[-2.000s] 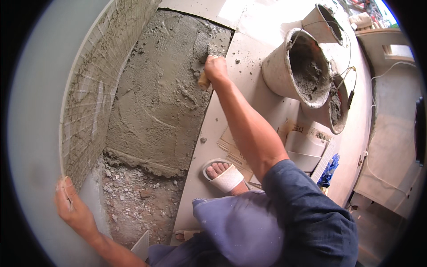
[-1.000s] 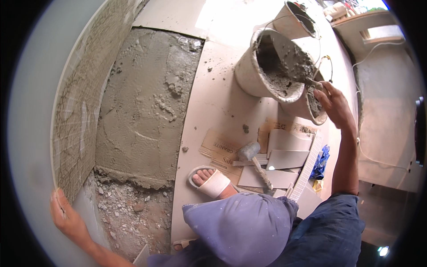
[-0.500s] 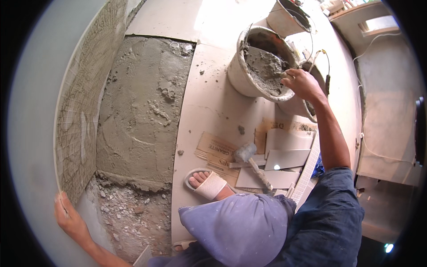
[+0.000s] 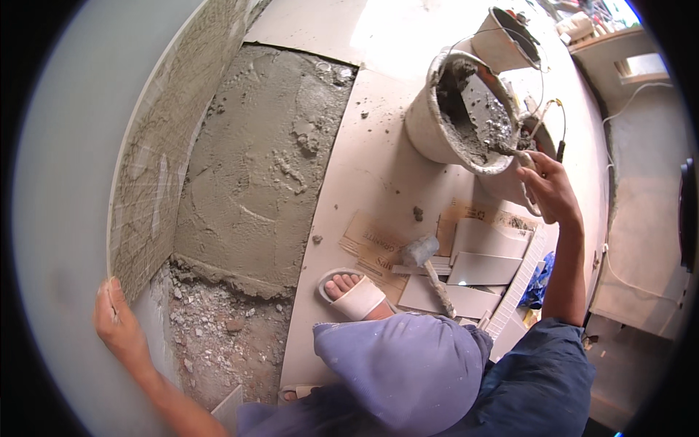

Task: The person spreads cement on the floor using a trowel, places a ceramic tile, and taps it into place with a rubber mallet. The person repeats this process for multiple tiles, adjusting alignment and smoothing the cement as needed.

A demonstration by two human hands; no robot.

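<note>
My left hand is closed on the lower corner of a large tile. This tile stands on edge at the left, its back streaked with mortar showing. My right hand grips the pale handle of a trowel. Over the open mouth of a mortar bucket, the trowel's broad blade is tilted, with wet mortar clinging to it. Beside the tile lies a bed of grey mortar, rough on top, with a few lumps and ridges.
A second bucket stands behind, and another sits partly hidden beside the mortar bucket. A mallet rests on tile offcuts and flattened cardboard. Rubble borders the mortar's near edge. My sandalled foot is on the pale floor.
My right hand has drawn back toward me and to the right. The trowel blade has turned, showing more of its flat face. My left hand keeps its hold on the tile.
</note>
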